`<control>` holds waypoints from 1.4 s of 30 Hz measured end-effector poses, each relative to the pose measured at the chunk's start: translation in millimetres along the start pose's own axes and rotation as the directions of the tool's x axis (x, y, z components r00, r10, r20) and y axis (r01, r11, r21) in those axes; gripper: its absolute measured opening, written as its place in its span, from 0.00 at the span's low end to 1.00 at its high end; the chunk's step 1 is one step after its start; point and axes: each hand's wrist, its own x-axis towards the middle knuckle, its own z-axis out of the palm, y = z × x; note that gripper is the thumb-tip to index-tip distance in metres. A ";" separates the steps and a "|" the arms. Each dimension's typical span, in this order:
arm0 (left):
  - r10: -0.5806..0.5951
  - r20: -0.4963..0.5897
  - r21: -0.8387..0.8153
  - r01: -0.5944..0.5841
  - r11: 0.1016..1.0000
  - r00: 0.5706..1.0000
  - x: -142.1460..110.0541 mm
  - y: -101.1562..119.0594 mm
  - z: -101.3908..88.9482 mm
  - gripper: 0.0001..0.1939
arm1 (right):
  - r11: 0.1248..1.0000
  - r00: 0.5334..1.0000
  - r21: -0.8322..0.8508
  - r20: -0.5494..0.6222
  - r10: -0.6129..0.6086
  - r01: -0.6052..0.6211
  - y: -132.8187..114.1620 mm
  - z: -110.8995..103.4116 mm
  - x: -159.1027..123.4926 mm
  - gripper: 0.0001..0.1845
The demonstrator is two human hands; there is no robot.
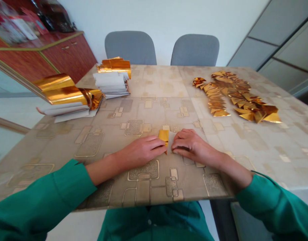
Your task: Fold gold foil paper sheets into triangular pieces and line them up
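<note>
Our left hand (141, 152) and right hand (193, 147) press a folded gold paper (164, 136) between them on the bench (154, 113), fingers (157, 146) held close against it; gold triangles (240, 97) lie heaped beyond.

Left-hand grip (141, 152) and right-hand grip (193, 147) resting on patterned bench (149, 187), fingertips against folded gold-foil paper (164, 136) between them. Far left: two stacks of white-backed gold foil (112, 83). Far right: heap of gold foil triangles (234, 97). Beyond bench: two grey chairs (130, 47).
</note>
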 end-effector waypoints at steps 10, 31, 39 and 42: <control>0.035 0.001 -0.010 -0.035 0.999 0.999 -2.8 -1.5 2.1 0.15 | 0.994 0.989 0.006 -0.104 0.107 -0.107 3.5 15.3 7.2 0.06; -0.034 0.015 -0.035 0.034 0.999 0.999 -4.2 11.4 2.4 0.15 | 0.961 0.953 -0.099 -0.188 0.238 -0.260 -15.3 28.1 9.9 0.06; -0.033 -0.005 -0.006 0.033 0.999 0.999 -3.2 10.6 1.8 0.14 | 0.935 0.919 -0.062 -0.215 0.330 -0.350 -8.2 31.7 2.2 0.10; -0.049 -0.015 0.001 0.049 0.999 0.999 -4.5 10.8 2.1 0.15 | 0.931 0.916 -0.037 -0.197 0.349 -0.363 -1.3 28.3 -2.1 0.08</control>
